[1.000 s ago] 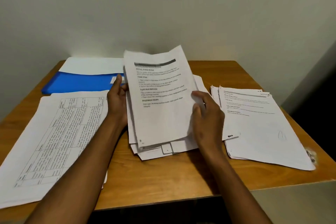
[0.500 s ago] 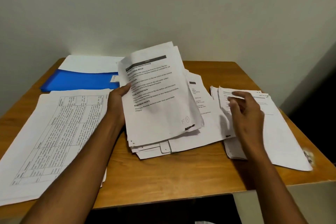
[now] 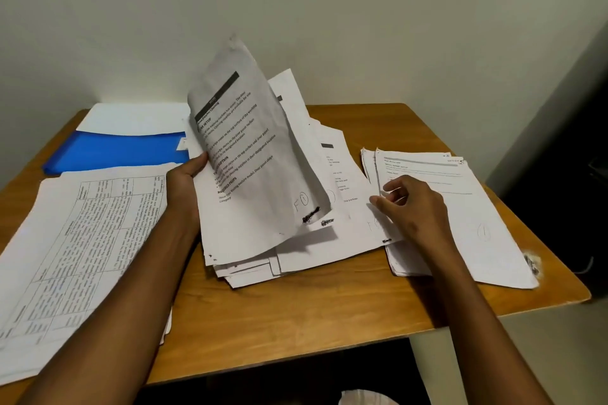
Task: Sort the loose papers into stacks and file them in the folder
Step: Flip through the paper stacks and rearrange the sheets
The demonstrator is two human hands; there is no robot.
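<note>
My left hand (image 3: 187, 184) grips the left edge of a few printed sheets (image 3: 256, 158) and holds them tilted up off the loose middle pile (image 3: 296, 260). Beneath them, uncovered sheets fan out to the right. My right hand (image 3: 411, 207) hovers with loosely curled fingers over the spot where a slid-out sheet overlaps the right stack (image 3: 460, 207), and holds nothing. A stack with printed tables (image 3: 82, 240) lies on the left. The blue folder (image 3: 115, 151) lies at the back left, with a white sheet (image 3: 131, 118) on it.
Everything sits on a small wooden table (image 3: 329, 299) pushed against a pale wall. The table's front right corner (image 3: 533, 263) is chipped. A dark piece of furniture (image 3: 566, 141) stands just off the right edge.
My left hand has tipped the top sheets up steeply. My right hand let go of their right edge, reached over the right stack, then drew back toward the middle pile.
</note>
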